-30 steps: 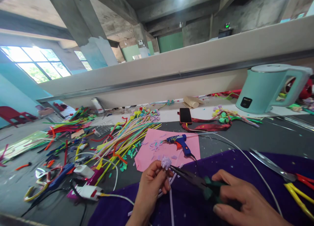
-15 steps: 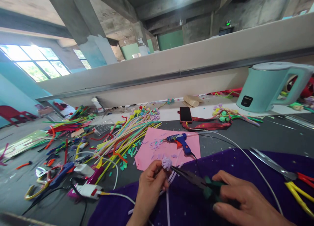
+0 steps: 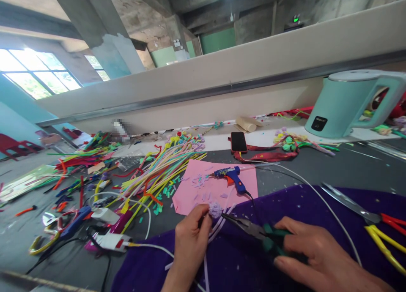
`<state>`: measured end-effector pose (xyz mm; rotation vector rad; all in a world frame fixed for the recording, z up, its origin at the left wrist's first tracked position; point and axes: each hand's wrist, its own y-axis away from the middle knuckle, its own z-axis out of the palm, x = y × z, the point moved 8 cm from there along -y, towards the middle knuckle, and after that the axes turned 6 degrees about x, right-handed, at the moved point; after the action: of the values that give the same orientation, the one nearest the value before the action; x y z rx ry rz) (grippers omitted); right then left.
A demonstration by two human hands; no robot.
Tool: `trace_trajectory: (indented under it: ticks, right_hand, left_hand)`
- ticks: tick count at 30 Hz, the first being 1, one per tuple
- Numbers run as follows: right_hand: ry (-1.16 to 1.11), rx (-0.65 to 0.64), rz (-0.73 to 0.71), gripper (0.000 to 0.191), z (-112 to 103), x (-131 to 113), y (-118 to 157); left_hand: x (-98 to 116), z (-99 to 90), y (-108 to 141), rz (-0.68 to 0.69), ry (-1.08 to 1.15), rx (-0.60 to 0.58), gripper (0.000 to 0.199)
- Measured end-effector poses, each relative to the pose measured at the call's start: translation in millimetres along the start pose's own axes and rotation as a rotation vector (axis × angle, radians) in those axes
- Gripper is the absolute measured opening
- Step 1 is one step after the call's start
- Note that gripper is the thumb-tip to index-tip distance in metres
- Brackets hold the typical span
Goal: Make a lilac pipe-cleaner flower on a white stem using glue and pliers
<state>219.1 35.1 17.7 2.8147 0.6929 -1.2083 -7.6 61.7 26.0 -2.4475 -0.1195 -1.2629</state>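
Between the fingertips of my left hand [image 3: 194,237] is a small lilac pipe-cleaner flower [image 3: 215,210], its pale stem hanging below. My right hand [image 3: 312,249] is wrapped round the dark green handles of long-nose pliers [image 3: 245,226]. The pliers' tips touch or nearly touch the flower's right side; whether they grip it I cannot tell. Loose lilac strips [image 3: 218,230] lie under the flower on the purple cloth [image 3: 244,262]. Just beyond, a blue glue gun [image 3: 231,176] rests on a pink sheet [image 3: 185,195] among short lilac clippings.
Left lie a bundle of coloured pipe cleaners [image 3: 158,167], cutters [image 3: 68,224] and a power strip with plugs [image 3: 109,240]. At the back are a phone [image 3: 238,142] and a mint kettle [image 3: 342,106]. Scissors [image 3: 364,211] lie right; a white cable [image 3: 330,216] crosses the cloth.
The view has shifted slightly, so the bench items sit a little higher and further left. Both hands keep their holds, flower and pliers staying close together.
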Motion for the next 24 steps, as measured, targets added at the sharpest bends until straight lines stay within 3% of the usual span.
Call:
trace_trajectory:
  ticks: [4, 9, 11, 24]
  right_hand:
    - [0.083, -0.034, -0.002, 0.023, 4, 4, -2]
    - [0.014, -0.098, 0.073, 0.024, 5, 11, -1]
    - [-0.050, -0.131, 0.082, 0.023, 7, 10, 0]
    - [-0.077, -0.154, 0.123, 0.024, 15, 6, -1]
  left_hand:
    - [-3, -1.4, 0, -0.036, 0.008, 0.033, 0.007]
    - [-27, 20.6, 4, -0.360, 0.385, -0.180, 0.017]
    - [-30, 26.2, 6, -0.440, 0.502, -0.215, 0.019]
    - [-24, 26.2, 7, -0.342, 0.398, -0.188, 0.016]
